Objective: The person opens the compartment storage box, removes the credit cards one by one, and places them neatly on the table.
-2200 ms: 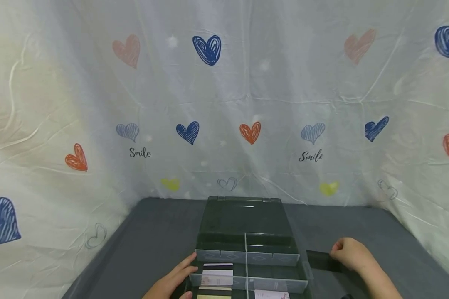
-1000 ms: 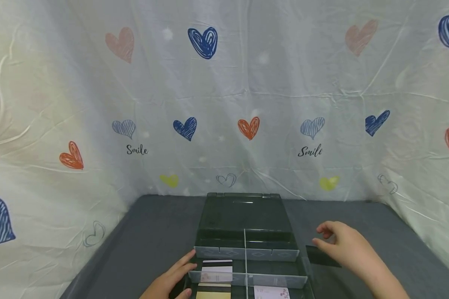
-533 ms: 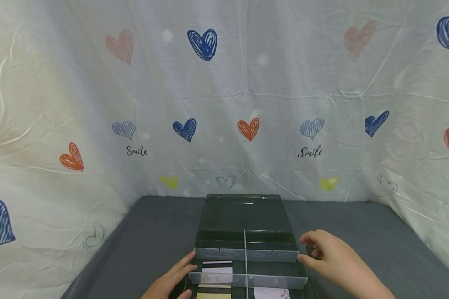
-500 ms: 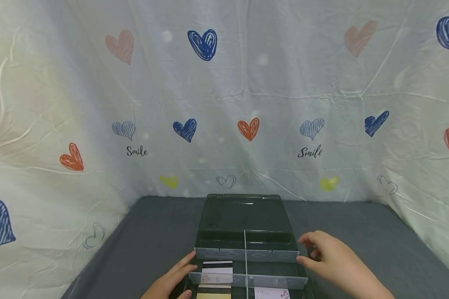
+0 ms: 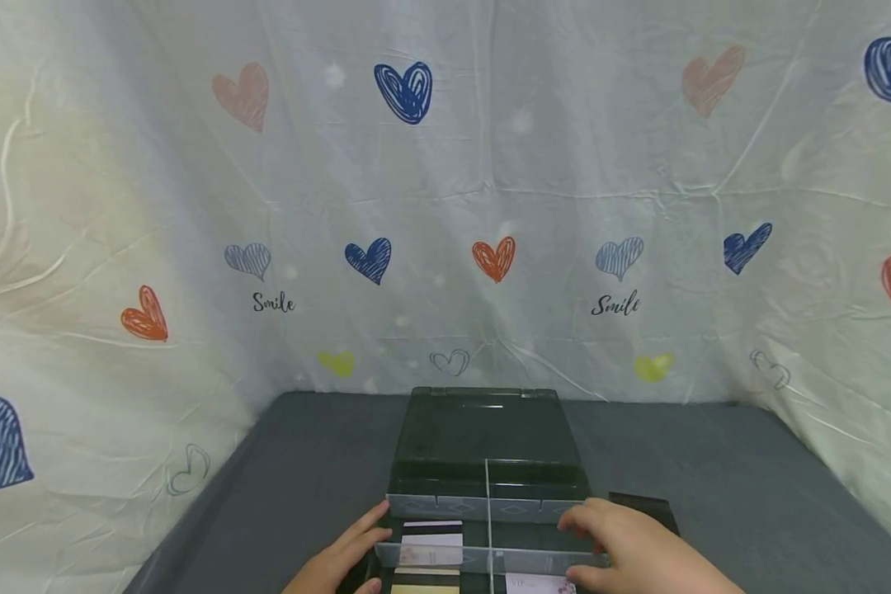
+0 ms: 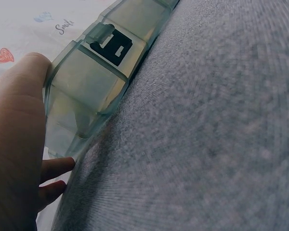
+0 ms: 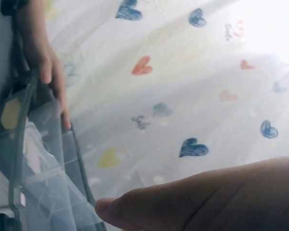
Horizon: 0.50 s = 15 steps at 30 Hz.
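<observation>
A dark-green translucent plastic box (image 5: 490, 433) lies with its lid laid back, divided by clear partitions (image 5: 542, 510). My left hand (image 5: 341, 557) rests along its left side, fingers stretched over the rim. The left wrist view shows the box's latch (image 6: 116, 45) beyond that hand. My right hand (image 5: 624, 544) hangs over the right-hand compartments with thumb and fingers apart. Its thumb tip is right by a pale VIP card (image 5: 535, 583). A white card with a dark stripe (image 5: 432, 543) and a yellow striped card (image 5: 425, 582) lie in the left compartments.
A flat black rectangular thing (image 5: 649, 507) lies right of the box, partly behind my right hand. Grey cloth (image 5: 327, 462) covers the table. A white curtain printed with hearts (image 5: 445, 206) hangs behind and at both sides.
My right hand has left the flat black thing, which it touched on the right, and moved left over the box's right compartments. My left hand has stayed at the box's side.
</observation>
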Available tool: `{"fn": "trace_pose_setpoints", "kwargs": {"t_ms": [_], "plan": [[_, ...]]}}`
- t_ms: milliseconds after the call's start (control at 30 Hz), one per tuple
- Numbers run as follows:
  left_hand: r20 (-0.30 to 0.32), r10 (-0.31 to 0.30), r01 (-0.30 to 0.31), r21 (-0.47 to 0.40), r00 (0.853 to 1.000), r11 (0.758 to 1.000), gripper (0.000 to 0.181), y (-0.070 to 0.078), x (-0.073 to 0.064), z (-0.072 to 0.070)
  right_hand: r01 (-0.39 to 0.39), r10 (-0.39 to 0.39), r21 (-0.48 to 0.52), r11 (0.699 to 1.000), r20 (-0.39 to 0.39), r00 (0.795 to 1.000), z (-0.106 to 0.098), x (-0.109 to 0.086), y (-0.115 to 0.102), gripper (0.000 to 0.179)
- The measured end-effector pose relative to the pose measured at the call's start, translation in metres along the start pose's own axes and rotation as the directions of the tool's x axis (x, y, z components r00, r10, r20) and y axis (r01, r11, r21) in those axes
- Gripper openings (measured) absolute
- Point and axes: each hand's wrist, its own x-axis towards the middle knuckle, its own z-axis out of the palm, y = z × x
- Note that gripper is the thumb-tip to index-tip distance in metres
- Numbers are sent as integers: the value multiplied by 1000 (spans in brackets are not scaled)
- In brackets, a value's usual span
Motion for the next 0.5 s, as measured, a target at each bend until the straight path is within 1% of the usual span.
{"fn": "trace_pose_setpoints", "kwargs": {"t_ms": [100,267,500], "plan": [[2,-3,3,-4,1000,1000,48,1,0,0,-14,13,16,1000,39,999,5,4,1,31],[7,4,-4,-15,1000,1000,48,1,0,0,36,-36,-22,999,37,999,13,8,4,29],[-14,49,-49,1,999,999,48,-1,-1,2,29,-28,-12,1000,56,998,21,12,3,12]]}}
